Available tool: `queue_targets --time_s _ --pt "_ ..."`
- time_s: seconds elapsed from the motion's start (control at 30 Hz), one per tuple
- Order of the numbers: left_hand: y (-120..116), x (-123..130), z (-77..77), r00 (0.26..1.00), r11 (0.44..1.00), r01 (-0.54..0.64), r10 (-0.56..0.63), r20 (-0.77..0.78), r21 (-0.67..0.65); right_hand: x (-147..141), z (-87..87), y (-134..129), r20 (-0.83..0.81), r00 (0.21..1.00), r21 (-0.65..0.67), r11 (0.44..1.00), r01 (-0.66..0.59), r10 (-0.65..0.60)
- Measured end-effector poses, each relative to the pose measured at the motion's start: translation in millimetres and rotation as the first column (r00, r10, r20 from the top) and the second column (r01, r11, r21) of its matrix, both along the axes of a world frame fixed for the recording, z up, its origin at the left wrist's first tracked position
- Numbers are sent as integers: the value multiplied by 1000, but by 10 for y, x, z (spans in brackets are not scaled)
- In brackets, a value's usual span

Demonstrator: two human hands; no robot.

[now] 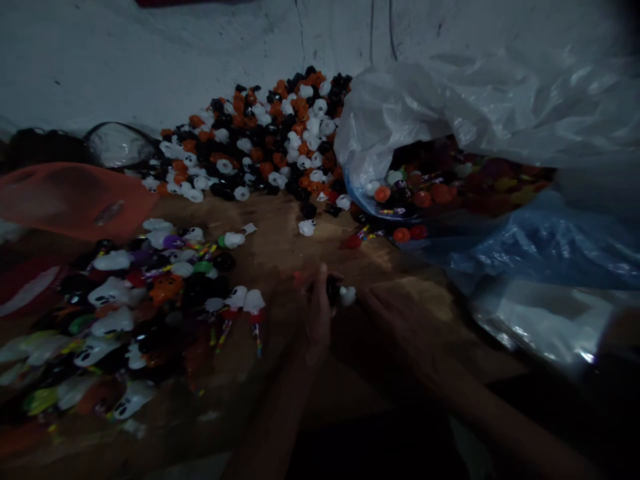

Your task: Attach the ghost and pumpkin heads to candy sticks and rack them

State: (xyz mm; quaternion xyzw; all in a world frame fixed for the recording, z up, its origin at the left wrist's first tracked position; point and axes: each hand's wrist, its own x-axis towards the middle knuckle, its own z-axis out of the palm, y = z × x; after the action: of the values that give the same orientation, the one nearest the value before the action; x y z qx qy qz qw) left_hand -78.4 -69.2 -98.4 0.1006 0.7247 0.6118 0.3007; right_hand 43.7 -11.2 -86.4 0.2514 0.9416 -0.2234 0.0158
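Note:
My left hand (319,317) is closed at the middle of the wooden table (273,230), its thumb pointing up. Against its fingers sits a small black plastic piece (332,291), dim and partly hidden. A small white piece (347,295) shows right beside the black one; whether the two are joined I cannot tell. To the right, my right hand (387,308) reaches toward them with fingers stretched out, apart from the white piece and holding nothing visible. White ghost heads on red bases with patterned sticks (254,303) lie left of my left hand.
A heap of black, orange and white figures (270,140) stands against the wall. Finished-looking ghost and pumpkin toys (113,293) cover the left side. At right, a big plastic bag (480,107) gapes over colourful pieces (433,193). An orange bag (75,200) lies far left.

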Motion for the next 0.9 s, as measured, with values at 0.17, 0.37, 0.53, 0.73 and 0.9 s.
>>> queue_targets --time_s 0.17,0.37,0.53,0.73,0.9 --pt "14 -3 -83 995 995 93 -91 51 -47 54 4 85 39 996 -31 996 -78 79" --pt "22 11 -193 976 973 215 -211 48 -80 165 -107 90 -50 990 6 991 -133 133" --pt "5 91 -355 975 992 116 -125 -185 -55 151 -294 0 -63 993 67 993 -94 98" --pt "-1 183 -363 970 996 83 -77 -231 19 80 -293 -38 -103 994 -115 993 -33 21" --pt "-24 208 -304 955 988 154 -141 -260 31 15 -122 30 -340 938 -440 892 -101 -62"
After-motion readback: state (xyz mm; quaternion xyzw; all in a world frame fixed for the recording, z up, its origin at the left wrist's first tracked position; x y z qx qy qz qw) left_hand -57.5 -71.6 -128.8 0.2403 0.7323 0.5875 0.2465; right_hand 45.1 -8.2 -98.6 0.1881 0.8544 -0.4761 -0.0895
